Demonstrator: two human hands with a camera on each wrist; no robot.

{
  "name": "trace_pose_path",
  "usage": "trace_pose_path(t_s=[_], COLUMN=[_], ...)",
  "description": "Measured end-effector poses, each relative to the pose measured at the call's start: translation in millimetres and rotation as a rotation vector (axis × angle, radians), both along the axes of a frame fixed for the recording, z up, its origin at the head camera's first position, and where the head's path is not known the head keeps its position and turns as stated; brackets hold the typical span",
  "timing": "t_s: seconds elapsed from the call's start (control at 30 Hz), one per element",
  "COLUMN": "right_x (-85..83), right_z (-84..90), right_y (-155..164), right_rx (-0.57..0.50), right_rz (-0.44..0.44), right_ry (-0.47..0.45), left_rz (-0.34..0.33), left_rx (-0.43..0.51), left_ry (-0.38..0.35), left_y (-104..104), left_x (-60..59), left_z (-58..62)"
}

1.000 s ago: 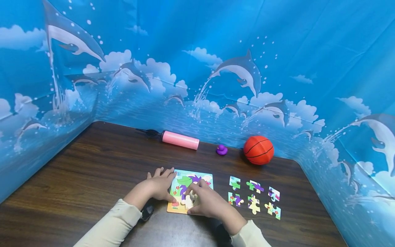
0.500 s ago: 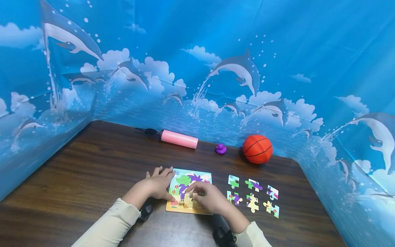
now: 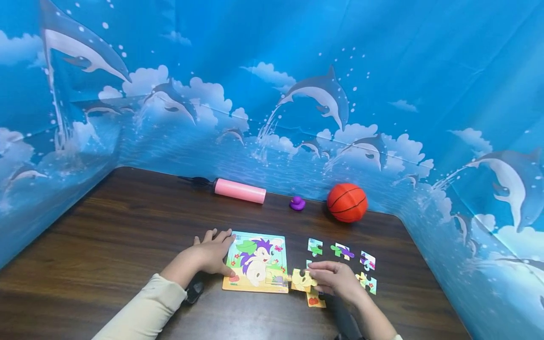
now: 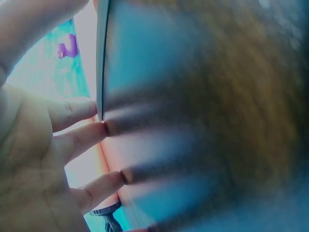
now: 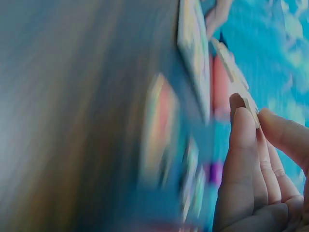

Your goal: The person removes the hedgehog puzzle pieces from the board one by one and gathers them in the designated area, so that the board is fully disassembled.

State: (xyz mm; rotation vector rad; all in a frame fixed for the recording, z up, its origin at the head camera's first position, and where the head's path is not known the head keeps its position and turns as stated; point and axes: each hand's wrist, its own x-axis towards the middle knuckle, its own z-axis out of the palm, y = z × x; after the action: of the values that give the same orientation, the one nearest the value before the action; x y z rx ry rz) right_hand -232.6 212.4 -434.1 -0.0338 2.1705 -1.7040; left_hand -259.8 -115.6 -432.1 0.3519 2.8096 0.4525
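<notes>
A puzzle board (image 3: 276, 288) printed with a purple hedgehog lies flat on the table. At its left edge rests my left hand (image 3: 210, 255), fingers spread, thumb near the lower left corner; the left wrist view shows the fingertips (image 4: 123, 178) along the board's side. Just right of the board, my right hand (image 3: 340, 283) pinches a yellow puzzle piece (image 3: 301, 279) between thumb and fingers. In the right wrist view the piece (image 5: 231, 67) stands edge-on, held up off the table. Beneath it lies a loose piece with a red shape (image 3: 316, 301).
Several loose puzzle pieces (image 3: 342, 251) lie in rows to the right, some hidden by my right hand. Along the back stand a pink pump (image 3: 240, 191), a purple rubber duck (image 3: 297, 203) and a red toy basketball (image 3: 347, 203). A dolphin-print curtain (image 3: 238, 113) surrounds the table.
My right hand has lifted the yellow piece off the board and carried it right, uncovering the hedgehog picture. My left hand stays at the board's left edge. The head view has turned slightly right.
</notes>
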Motion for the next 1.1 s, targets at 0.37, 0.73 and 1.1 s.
trace_pose_path(t_s=[0.37,0.73,1.1], right_x=[25.5,25.3,13.7], right_z=[-11.6,-5.5,-2.5], right_y=[92.1,77.2,-10.0], right_rx=[0.034,0.408,0.915], right_rz=[-0.098,-0.174,0.112], right_ry=[-0.083,0.128,0.595], left_rz=[0.005,0.000,-0.006], left_rx=[0.013,0.026,0.032], left_ry=[-0.008,-0.019,-0.037], left_y=[-10.6,-6.6,-1.6], left_x=[-0.4,0.6,-1.9], left_z=[1.4,2.3,1.7])
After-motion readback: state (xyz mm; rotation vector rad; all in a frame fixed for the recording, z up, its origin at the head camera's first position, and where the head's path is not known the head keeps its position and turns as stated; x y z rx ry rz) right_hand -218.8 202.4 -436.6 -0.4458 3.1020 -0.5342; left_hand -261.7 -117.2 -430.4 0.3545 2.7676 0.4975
